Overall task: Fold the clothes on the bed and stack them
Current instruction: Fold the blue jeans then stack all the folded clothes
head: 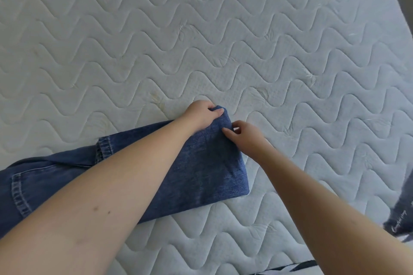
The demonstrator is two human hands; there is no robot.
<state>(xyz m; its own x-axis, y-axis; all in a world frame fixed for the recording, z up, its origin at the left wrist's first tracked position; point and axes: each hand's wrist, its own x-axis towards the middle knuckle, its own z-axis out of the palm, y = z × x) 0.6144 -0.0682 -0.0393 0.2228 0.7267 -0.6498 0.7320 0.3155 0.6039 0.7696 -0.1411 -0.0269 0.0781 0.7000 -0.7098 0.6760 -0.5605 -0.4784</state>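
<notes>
Gripping the far corner of the blue jeans (207,163), the left hand (202,114) has its fingers curled over the denim edge, thumb tucked beneath the fold, while the right hand (243,137) sits just beside it on the jeans' right edge, its index finger and thumb closing on the fabric in a pinch and the other fingers loosely bent. The jeans lie flat on the bed (245,40), a bare mattress with a pale quilted cover stitched in wavy lines. The part of the jeans under the hands is a folded panel with a straight right edge and a squared near corner; toward the left of that panel the denim spreads out with a stitched hem and, further left at the frame's border, a back pocket outlined in lighter thread. The left forearm crosses over the jeans from the lower left, hiding much of their middle; the right forearm comes in from the lower right, clear of the jeans and above the mattress. Well to the right of the jeans, at the frame's right border, a dark grey garment (402,212) with small pale lettering rests on the bed, only partly in view. Near and to the right of the jeans, at the bottom border, a strip of black-and-white fabric (288,269) shows
</notes>
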